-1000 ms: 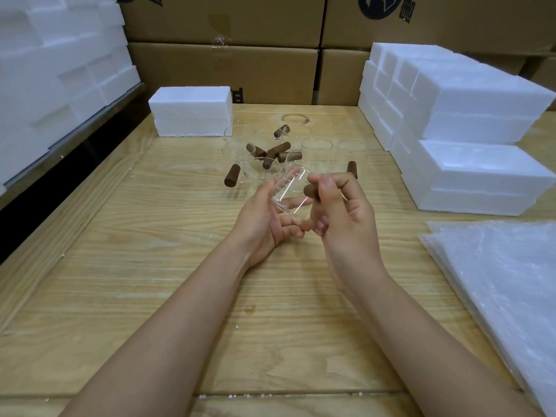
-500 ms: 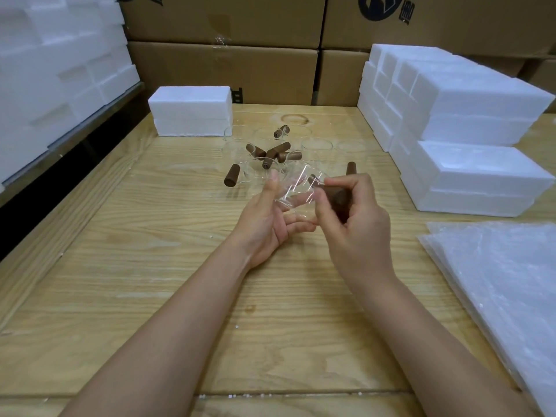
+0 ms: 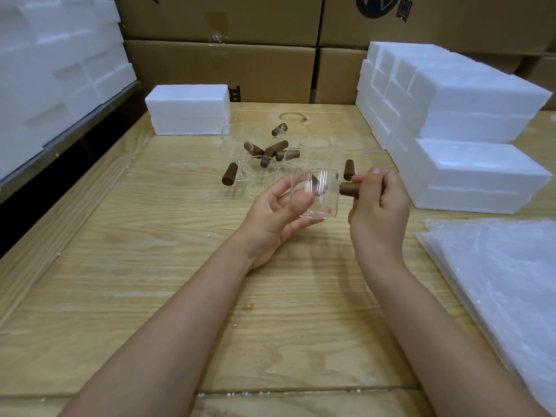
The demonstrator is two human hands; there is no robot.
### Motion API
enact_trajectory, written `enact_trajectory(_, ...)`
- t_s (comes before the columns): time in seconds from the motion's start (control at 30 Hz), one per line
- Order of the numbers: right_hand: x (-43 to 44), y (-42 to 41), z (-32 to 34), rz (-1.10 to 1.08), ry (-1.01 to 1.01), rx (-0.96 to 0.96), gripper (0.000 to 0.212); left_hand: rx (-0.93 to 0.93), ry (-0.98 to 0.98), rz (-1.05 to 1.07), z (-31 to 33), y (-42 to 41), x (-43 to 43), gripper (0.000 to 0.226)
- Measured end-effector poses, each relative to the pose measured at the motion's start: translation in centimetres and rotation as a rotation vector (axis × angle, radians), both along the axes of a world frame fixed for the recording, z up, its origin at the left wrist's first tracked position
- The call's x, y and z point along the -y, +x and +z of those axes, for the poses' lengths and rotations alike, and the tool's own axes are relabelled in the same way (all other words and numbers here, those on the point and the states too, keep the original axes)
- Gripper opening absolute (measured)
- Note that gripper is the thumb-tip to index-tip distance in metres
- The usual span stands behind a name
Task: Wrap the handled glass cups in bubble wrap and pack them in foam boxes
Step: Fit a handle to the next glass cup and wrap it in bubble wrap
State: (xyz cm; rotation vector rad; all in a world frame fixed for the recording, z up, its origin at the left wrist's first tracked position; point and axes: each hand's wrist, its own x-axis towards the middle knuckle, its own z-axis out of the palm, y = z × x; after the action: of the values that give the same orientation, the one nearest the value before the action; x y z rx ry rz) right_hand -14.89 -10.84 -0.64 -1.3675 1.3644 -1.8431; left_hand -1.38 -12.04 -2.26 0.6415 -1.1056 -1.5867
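Note:
A clear glass cup point(image 3: 322, 195) with a brown wooden handle hangs above the table's middle. My right hand point(image 3: 379, 206) is shut on that handle, which sticks out to the cup's right. Left of the cup, my left hand point(image 3: 278, 210) is open, palm up, with fingertips touching the cup's side and base. Behind them stands a cluster of several more handled glass cups point(image 3: 267, 155). A stack of bubble wrap sheets point(image 3: 508, 284) lies at the right.
White foam boxes point(image 3: 469, 124) are stacked at the right, and two more point(image 3: 188, 109) sit at the back left. Foam pieces point(image 3: 51, 67) fill a shelf on the left. Cardboard cartons point(image 3: 222, 67) line the back. The wooden table point(image 3: 150, 266) spreads below my arms.
The cup has turned upright and shifted right. My right hand moved right, now gripping the handle from the side. My left hand has opened and only touches the glass.

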Motion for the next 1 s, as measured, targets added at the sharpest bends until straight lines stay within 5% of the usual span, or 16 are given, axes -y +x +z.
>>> enact_trajectory(0.3, -0.8, 0.4, 0.0, 0.032, -0.258, -0.293, 0.017, 0.026, 0.124, -0.077, -0.3, 0.4, 0.6, 0.053)
enact_trajectory(0.77, -0.7, 0.4, -0.3, 0.226, -0.359, -0.509, 0.016, -0.001, 0.318, -0.329, -0.8, 1.5, 1.4, 0.059)
enact_trajectory(0.9, -0.8, 0.4, -0.2, 0.202, -0.247, -0.325, 0.013, -0.04, 0.249, -0.268, -0.9, 1.4, 1.5, 0.066)
enact_trajectory(1.0, -0.6, 0.6, -0.4, 0.186, -0.13, -0.056, 0.015, -0.026, 0.162, -0.144, -0.8, 1.1, 1.4, 0.095)
